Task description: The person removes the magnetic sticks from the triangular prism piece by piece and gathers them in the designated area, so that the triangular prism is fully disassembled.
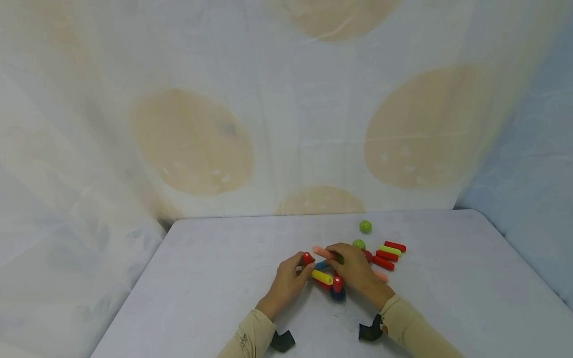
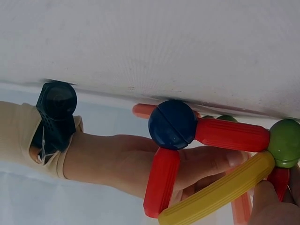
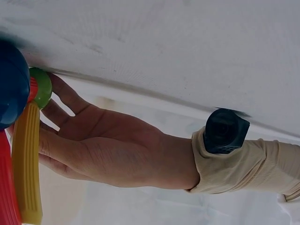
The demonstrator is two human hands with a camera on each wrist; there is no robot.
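A small structure of coloured rods and balls (image 1: pixel 327 278) stands at the middle of the table (image 1: pixel 447 298). It has a blue ball (image 2: pixel 172 124), a green ball (image 2: pixel 285 143), red rods (image 2: pixel 232 134) and a curved yellow rod (image 2: pixel 220 192). My left hand (image 1: pixel 301 266) pinches its left end by the green ball (image 3: pixel 42 86) and yellow rod (image 3: pixel 27 159). My right hand (image 1: pixel 344 258) curls over the far side and holds a pink rod (image 1: pixel 322 252) at the top. In the left wrist view the right hand (image 2: pixel 122 161) lies behind the blue ball.
Loose pieces lie just right of the hands: two green balls (image 1: pixel 365 226), three red rods (image 1: pixel 387 255), a yellow-green rod (image 1: pixel 390 250) and a pink rod (image 1: pixel 381 276). A draped cloth backdrop (image 1: pixel 286 124) rises behind the table. The table edges run at left and right.
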